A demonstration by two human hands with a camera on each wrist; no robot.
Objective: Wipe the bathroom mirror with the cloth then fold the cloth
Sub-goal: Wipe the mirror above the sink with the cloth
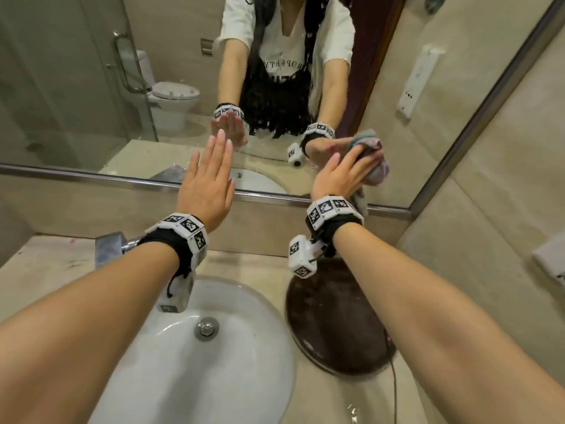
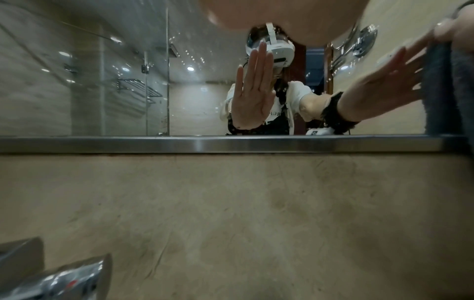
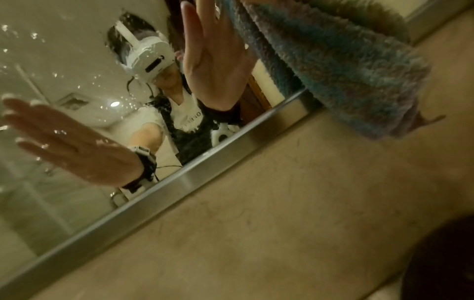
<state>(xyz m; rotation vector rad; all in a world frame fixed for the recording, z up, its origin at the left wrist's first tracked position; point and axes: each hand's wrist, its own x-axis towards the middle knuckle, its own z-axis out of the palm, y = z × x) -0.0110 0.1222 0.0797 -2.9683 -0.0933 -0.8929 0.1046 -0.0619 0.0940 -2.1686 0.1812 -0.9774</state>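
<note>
1. Tabletop (image 1: 351, 402): a beige stone slab nearest the viewer, carrying a white sink (image 1: 189, 347) at 6 o'clock and a dark round mat (image 1: 336, 316) at 4 o'clock; the two lie just beside each other.
2. Faucet (image 1: 107, 249): chrome, at 9 o'clock behind the sink, partly hidden by the left forearm.
3. Backsplash (image 2: 231, 203): a bare beige band between the tabletop and the mirror frame (image 2: 205, 144).
4. Left hand (image 1: 208, 182): grip released, fingers straight and together, raised upright in front of the lower mirror (image 1: 76, 87) at 12 o'clock; whether the fingertips touch the glass cannot be told.
5. Right hand (image 1: 339, 175): at 2 o'clock, well apart from the left; straight fingers press the cloth (image 1: 374, 166) against the glass, so the grip is flat rather than clenched.
6. Cloth: bunched, blue-grey and pink, on the mirror just above the bottom frame; a tail hangs over the frame.
7. Side wall (image 1: 504, 179): meets the mirror's right edge near the cloth; open glass extends toward 10 o'clock, speckled with droplets.
</note>
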